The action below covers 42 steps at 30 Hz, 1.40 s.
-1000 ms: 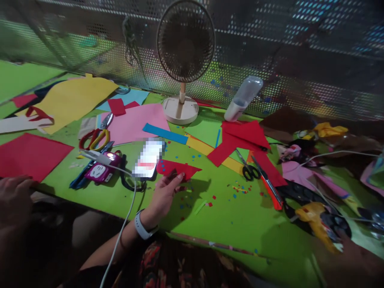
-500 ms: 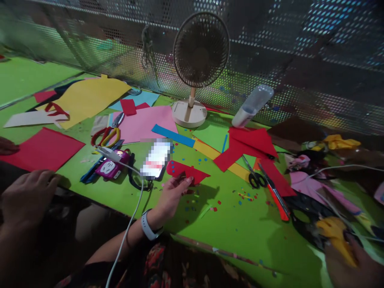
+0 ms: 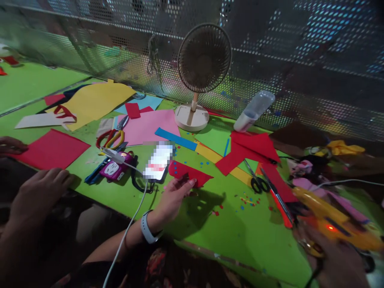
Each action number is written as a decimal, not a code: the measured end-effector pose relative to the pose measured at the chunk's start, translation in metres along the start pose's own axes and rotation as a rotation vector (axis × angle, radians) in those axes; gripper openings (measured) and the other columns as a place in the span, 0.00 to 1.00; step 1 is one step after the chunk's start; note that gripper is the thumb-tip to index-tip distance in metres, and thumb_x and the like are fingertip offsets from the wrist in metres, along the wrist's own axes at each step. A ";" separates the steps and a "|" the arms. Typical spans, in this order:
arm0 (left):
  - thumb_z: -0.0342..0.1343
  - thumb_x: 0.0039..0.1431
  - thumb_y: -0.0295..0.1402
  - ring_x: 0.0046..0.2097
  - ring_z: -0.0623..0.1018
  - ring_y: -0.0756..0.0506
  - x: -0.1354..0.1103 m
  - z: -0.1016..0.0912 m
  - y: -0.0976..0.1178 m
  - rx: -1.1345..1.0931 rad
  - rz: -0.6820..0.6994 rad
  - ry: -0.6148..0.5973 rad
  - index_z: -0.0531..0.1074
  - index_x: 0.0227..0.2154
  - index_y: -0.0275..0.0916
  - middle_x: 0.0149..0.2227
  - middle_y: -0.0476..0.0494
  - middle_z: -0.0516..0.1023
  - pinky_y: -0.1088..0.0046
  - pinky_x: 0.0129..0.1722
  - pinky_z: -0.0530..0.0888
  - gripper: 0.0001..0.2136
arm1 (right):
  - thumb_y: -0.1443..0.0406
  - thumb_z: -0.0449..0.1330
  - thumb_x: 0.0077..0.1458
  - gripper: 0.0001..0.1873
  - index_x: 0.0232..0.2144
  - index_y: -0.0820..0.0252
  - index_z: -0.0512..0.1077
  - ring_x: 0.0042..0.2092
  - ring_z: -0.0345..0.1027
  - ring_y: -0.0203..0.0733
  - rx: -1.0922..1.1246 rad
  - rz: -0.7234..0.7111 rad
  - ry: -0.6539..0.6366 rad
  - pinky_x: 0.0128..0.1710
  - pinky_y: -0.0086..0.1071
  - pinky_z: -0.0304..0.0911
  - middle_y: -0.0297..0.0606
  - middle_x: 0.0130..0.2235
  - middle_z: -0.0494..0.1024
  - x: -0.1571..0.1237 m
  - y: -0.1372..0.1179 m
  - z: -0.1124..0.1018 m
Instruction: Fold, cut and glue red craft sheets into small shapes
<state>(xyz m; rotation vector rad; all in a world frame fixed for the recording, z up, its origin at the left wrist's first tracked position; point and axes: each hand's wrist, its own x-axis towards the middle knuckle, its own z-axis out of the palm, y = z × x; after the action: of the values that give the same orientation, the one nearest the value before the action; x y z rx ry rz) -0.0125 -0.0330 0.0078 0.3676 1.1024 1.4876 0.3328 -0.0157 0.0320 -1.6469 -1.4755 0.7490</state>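
My left hand (image 3: 174,198), with a pale watch band (image 3: 147,230) at the wrist, pinches a small red felt piece (image 3: 192,173) between thumb and fingers, just above the green table. Blue dots show near the piece's rounded left end. At the lower right, my right hand (image 3: 333,256), smeared by motion, is closed on a yellow glue gun (image 3: 322,206) with a glowing red light. Its grip is partly hidden. Between my hands lie black-handled scissors (image 3: 259,184), near tweezers (image 3: 277,196) and an orange-red strip (image 3: 282,214).
A phone (image 3: 159,162) lies beside a purple power socket (image 3: 114,166) and red-yellow scissors (image 3: 111,138). A fan (image 3: 192,118) and tilted bottle (image 3: 255,112) stand behind. Another person's hands (image 3: 42,192) rest at left, by red felt (image 3: 57,150). A white cable (image 3: 132,220) crosses my left forearm.
My right hand has turned and raised the glue gun, whose red light now shows. My left hand still holds the red felt piece, barely moved. The view has shifted slightly.
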 end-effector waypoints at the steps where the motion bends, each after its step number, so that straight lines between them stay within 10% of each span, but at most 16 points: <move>1: 0.69 0.47 0.34 0.36 0.78 0.48 0.001 0.000 0.000 0.005 0.016 0.003 0.77 0.35 0.40 0.36 0.45 0.81 0.75 0.31 0.74 0.12 | 0.52 0.57 0.56 0.22 0.52 0.47 0.70 0.42 0.76 0.58 0.073 0.039 -0.023 0.34 0.47 0.72 0.50 0.47 0.78 0.009 -0.002 0.017; 5: 0.68 0.47 0.36 0.37 0.79 0.47 0.003 0.001 0.000 -0.012 0.084 -0.003 0.77 0.38 0.39 0.39 0.44 0.81 0.74 0.33 0.75 0.14 | 0.55 0.68 0.44 0.17 0.36 0.56 0.75 0.30 0.75 0.48 0.308 0.150 -0.281 0.25 0.37 0.70 0.43 0.34 0.80 0.041 -0.035 0.082; 10: 0.68 0.47 0.37 0.36 0.79 0.47 0.007 -0.001 0.000 -0.007 0.066 0.028 0.77 0.36 0.40 0.38 0.45 0.81 0.76 0.29 0.74 0.13 | 0.55 0.66 0.47 0.19 0.39 0.59 0.75 0.28 0.71 0.39 0.440 0.064 -0.505 0.20 0.29 0.63 0.42 0.36 0.80 0.038 -0.082 0.119; 21: 0.67 0.49 0.35 0.34 0.80 0.46 0.003 0.003 0.004 0.075 0.025 -0.054 0.76 0.35 0.39 0.34 0.45 0.81 0.77 0.26 0.74 0.11 | 0.52 0.62 0.52 0.15 0.36 0.55 0.72 0.28 0.70 0.41 0.178 0.004 -0.621 0.26 0.33 0.70 0.38 0.30 0.77 -0.010 -0.082 0.126; 42: 0.63 0.54 0.35 0.37 0.80 0.46 0.005 0.000 -0.002 0.173 0.077 -0.098 0.79 0.38 0.40 0.38 0.42 0.82 0.77 0.30 0.75 0.09 | 0.55 0.60 0.54 0.10 0.33 0.52 0.70 0.27 0.67 0.39 0.090 -0.112 -0.638 0.26 0.32 0.65 0.34 0.28 0.73 -0.009 -0.084 0.132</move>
<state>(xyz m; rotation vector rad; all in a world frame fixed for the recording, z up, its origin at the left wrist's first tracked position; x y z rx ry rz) -0.0124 -0.0292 0.0043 0.6034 1.1522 1.4290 0.1766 -0.0015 0.0340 -1.2980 -1.9103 1.3360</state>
